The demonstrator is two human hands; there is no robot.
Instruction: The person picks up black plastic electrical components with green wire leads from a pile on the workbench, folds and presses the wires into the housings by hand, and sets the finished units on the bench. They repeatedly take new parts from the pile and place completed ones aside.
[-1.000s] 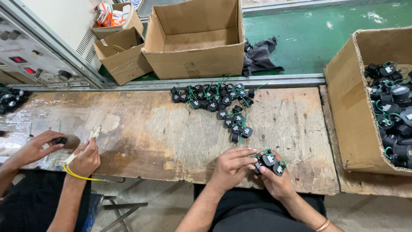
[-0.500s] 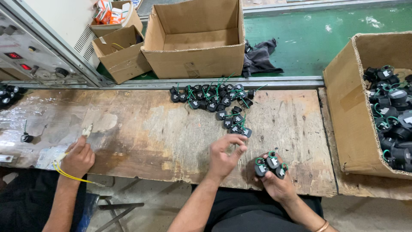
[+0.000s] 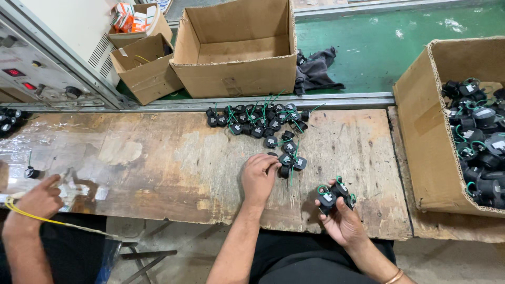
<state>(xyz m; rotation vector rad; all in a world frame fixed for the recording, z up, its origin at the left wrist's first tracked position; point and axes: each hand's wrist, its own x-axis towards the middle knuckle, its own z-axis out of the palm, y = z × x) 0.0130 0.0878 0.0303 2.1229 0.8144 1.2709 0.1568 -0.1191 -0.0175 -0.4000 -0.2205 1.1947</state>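
Observation:
My left hand point(image 3: 259, 177) reaches over the worn wooden bench point(image 3: 158, 158), its fingertips on a small black part point(image 3: 284, 171) at the near end of a pile. That pile of black parts with green wires point(image 3: 263, 122) trails from the bench's back edge toward me. My right hand point(image 3: 341, 218) hovers at the bench's front edge, palm up, holding a cluster of the same black parts with green wires point(image 3: 333, 193).
A cardboard box of more black parts point(image 3: 476, 139) stands at the right. Open cardboard boxes point(image 3: 236, 47) and a dark cloth point(image 3: 315, 71) lie on the green surface behind. A co-worker's hand point(image 3: 37, 200) with a yellow wire works at the left, near a control panel point(image 3: 37, 79).
My left hand has left the cluster and reached forward to the pile. My right hand has moved right and kept the cluster. The co-worker's hand has shifted left.

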